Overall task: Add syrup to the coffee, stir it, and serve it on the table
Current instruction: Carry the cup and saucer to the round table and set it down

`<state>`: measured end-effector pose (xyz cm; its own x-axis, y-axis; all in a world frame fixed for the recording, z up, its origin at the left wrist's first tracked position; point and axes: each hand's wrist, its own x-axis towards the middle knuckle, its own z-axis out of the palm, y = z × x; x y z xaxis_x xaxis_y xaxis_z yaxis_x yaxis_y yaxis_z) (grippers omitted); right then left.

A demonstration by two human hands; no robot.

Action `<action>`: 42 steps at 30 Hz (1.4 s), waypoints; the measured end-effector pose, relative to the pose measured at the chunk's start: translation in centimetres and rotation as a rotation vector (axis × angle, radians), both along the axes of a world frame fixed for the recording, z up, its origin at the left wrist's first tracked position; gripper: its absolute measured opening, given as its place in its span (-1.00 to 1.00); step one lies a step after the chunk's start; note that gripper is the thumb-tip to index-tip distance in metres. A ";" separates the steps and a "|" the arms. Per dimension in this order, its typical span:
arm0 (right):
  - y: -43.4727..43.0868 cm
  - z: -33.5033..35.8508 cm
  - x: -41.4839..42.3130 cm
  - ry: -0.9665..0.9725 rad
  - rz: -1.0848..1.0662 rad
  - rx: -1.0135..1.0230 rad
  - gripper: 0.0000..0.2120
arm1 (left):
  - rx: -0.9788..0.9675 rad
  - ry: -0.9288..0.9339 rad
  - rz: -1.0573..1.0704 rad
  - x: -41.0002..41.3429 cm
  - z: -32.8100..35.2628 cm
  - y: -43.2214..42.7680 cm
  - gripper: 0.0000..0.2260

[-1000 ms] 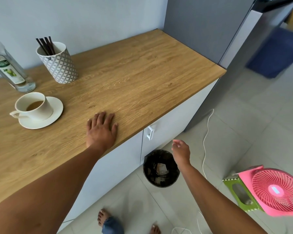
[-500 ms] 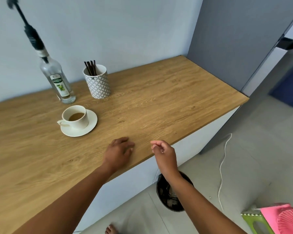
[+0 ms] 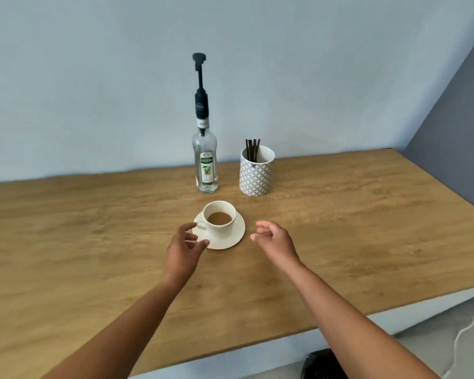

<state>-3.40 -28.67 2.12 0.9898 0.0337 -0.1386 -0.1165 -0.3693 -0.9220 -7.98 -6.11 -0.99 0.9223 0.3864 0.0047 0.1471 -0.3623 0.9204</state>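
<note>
**Both hands closing on the saucer, syrup not yet added**

A white coffee cup [image 3: 220, 218] filled with light-brown coffee is seen standing on a white saucer [image 3: 237, 233] near the middle of the wooden countertop [image 3: 367, 228]. The left hand [image 3: 183, 248] is held at the saucer's 8 o'clock edge, fingers spread and curled, nothing gripped; its fingertips lie just beside the rim, and contact cannot be told. The right hand [image 3: 275, 237] is held empty and loosely curled at the saucer's 4 o'clock, a little apart from it. From either hand the cup lies forward and inward; the cup handle is turned toward 9 o'clock, so the left hand is judged nearer. A pump-topped syrup bottle [image 3: 205, 165] stands upright at the cup's 12 o'clock, with a patterned cup of dark stirrers [image 3: 256, 172] at 1 o'clock. The cup will probably need bringing under the pump spout.
</note>
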 end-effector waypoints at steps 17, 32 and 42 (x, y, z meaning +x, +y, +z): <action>5.0 -1.7 4.8 0.047 0.197 -0.001 -0.36 | -0.230 0.100 0.034 5.6 -1.3 2.9 -0.80; 2.4 -2.5 9.0 0.079 0.236 -0.081 -0.53 | -0.110 0.177 0.157 6.2 -1.7 2.2 -0.60; 3.6 -2.5 11.8 0.156 0.297 -0.462 -0.46 | -0.181 0.397 0.251 6.9 -2.4 2.0 -0.46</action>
